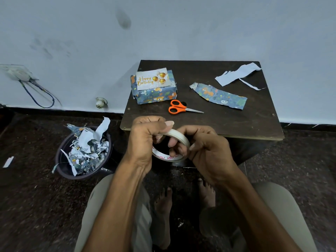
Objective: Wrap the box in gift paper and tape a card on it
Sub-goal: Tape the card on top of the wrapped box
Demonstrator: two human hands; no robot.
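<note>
Blue animal-print paper already covers the box [154,91] at the table's [236,120] far left corner, white birthday card [152,79] lying on top. You've got both your left hand [143,140] and right hand [205,150] curled round the clear tape roll [174,146] off the near edge, probably hunting the end. Next you'll need a strip for the card.

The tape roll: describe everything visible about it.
The tape roll is a ring of pale, translucent tape on a white core with pink lettering printed inside, unreadable from here. It is held in the air in front of the table's near edge, above the floor, tilted so its open centre faces the camera. The left hand grips its left side; the right hand holds its right side, fingers curled through the hole. No pulled strip is clearly visible.
</note>
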